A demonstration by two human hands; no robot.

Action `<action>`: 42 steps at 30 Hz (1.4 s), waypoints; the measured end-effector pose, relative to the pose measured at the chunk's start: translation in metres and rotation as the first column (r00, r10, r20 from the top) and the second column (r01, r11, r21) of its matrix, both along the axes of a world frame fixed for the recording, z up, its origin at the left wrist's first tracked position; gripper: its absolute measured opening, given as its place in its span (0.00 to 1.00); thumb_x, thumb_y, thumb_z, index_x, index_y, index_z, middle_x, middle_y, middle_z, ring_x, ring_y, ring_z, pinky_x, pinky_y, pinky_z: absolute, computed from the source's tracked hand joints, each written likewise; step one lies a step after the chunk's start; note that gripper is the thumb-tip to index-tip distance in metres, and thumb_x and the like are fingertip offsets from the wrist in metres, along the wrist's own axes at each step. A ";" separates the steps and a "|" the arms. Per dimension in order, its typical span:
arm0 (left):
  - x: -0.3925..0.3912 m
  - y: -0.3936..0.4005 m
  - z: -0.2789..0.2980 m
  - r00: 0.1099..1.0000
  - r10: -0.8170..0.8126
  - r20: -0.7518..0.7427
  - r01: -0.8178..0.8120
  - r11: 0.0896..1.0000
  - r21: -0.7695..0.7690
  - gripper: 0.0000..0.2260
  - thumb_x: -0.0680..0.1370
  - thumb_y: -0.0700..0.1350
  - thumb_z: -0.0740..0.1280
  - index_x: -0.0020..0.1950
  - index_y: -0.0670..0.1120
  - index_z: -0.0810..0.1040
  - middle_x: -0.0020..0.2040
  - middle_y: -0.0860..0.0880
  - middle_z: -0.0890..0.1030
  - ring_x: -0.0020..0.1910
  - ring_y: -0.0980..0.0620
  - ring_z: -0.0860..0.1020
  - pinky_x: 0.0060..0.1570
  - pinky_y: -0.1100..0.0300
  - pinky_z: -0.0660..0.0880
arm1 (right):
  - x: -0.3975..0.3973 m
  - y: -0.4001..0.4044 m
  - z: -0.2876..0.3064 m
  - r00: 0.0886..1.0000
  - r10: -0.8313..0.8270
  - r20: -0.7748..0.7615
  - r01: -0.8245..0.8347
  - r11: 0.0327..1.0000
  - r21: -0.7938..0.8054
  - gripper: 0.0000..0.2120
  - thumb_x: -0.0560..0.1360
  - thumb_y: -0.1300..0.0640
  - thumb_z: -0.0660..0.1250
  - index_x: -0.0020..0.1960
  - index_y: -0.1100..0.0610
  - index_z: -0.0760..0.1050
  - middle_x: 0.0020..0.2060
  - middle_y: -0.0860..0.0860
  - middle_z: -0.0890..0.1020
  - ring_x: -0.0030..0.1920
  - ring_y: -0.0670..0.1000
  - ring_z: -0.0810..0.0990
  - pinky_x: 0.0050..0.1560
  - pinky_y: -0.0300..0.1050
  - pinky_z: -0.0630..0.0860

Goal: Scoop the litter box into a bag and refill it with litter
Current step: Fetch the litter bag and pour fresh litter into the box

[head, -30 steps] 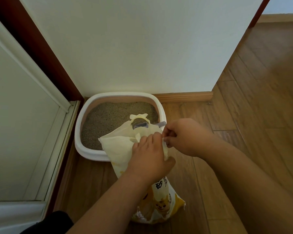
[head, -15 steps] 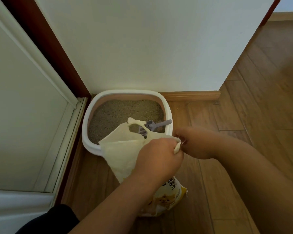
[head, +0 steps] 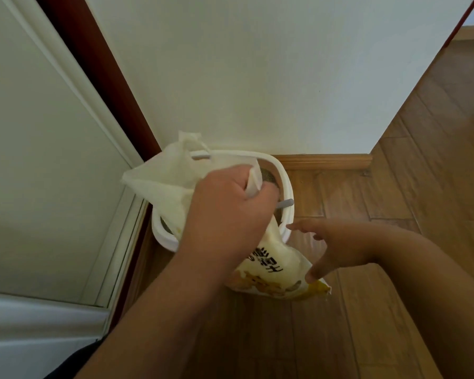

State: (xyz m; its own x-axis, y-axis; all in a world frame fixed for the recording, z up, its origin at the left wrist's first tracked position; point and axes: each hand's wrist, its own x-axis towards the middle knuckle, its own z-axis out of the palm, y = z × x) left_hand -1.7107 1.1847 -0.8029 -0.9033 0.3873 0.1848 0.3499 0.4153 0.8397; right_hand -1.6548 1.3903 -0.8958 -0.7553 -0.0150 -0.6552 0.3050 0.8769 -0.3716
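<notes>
Left hand (head: 230, 212) grips the top of the litter bag (head: 274, 266), fingers curled round its cream edge, holding it over the box (head: 283, 184). Right hand (head: 337, 247) is spread wide at 3 o'clock of the bag, thumb touching the bag's lower corner. Box sits on the floor (head: 394, 214) against the wall (head: 257, 77); scoop handle (head: 285, 203) pokes out at the box's right rim.
</notes>
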 end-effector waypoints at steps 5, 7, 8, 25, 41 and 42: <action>-0.017 0.027 0.034 1.000 -0.013 -0.013 0.015 0.991 0.130 0.19 0.75 0.39 0.69 0.29 0.48 0.62 0.25 0.54 0.60 0.25 0.55 0.58 0.24 0.58 0.57 | 0.003 0.001 -0.016 0.993 -0.098 0.066 0.106 0.985 -0.136 0.54 0.61 0.35 0.80 0.79 0.36 0.54 0.77 0.43 0.65 0.76 0.53 0.65 0.74 0.59 0.64; -0.026 0.032 0.042 0.999 -0.014 -0.033 0.019 0.988 0.156 0.18 0.74 0.39 0.69 0.30 0.48 0.63 0.26 0.53 0.60 0.25 0.54 0.58 0.26 0.57 0.56 | 0.005 -0.001 -0.020 0.986 -0.133 0.101 0.154 0.958 -0.244 0.50 0.62 0.36 0.79 0.77 0.35 0.57 0.74 0.41 0.69 0.74 0.52 0.67 0.72 0.56 0.65; -0.031 0.033 0.044 0.999 0.001 -0.042 0.006 0.985 0.171 0.18 0.74 0.40 0.69 0.30 0.48 0.63 0.26 0.53 0.60 0.25 0.55 0.58 0.26 0.58 0.56 | 0.007 -0.002 -0.024 0.982 -0.147 0.116 0.176 0.936 -0.306 0.47 0.64 0.37 0.79 0.76 0.34 0.59 0.71 0.39 0.71 0.73 0.50 0.69 0.71 0.53 0.67; -0.064 0.008 0.041 0.996 0.085 0.005 -0.082 0.933 0.352 0.14 0.72 0.39 0.69 0.32 0.44 0.65 0.27 0.52 0.59 0.28 0.51 0.58 0.27 0.57 0.55 | 0.013 -0.034 -0.062 0.923 -0.375 -0.084 0.289 0.822 -0.491 0.24 0.72 0.52 0.79 0.59 0.36 0.70 0.54 0.41 0.83 0.53 0.34 0.82 0.50 0.33 0.80; -0.097 0.020 0.033 0.998 0.035 0.055 -0.055 0.907 0.418 0.14 0.74 0.39 0.69 0.40 0.32 0.67 0.33 0.45 0.67 0.32 0.48 0.65 0.31 0.52 0.63 | -0.002 0.007 -0.006 0.683 -0.620 -0.386 0.599 0.778 -0.190 0.13 0.78 0.48 0.69 0.60 0.51 0.74 0.49 0.49 0.81 0.47 0.50 0.81 0.47 0.51 0.83; -0.100 0.021 0.030 0.997 0.033 0.073 -0.060 0.909 0.413 0.13 0.74 0.40 0.69 0.40 0.33 0.68 0.34 0.45 0.67 0.32 0.48 0.66 0.32 0.53 0.64 | -0.001 0.009 -0.004 0.668 -0.631 -0.394 0.611 0.768 -0.194 0.12 0.78 0.50 0.69 0.60 0.51 0.74 0.49 0.50 0.81 0.47 0.51 0.81 0.48 0.53 0.83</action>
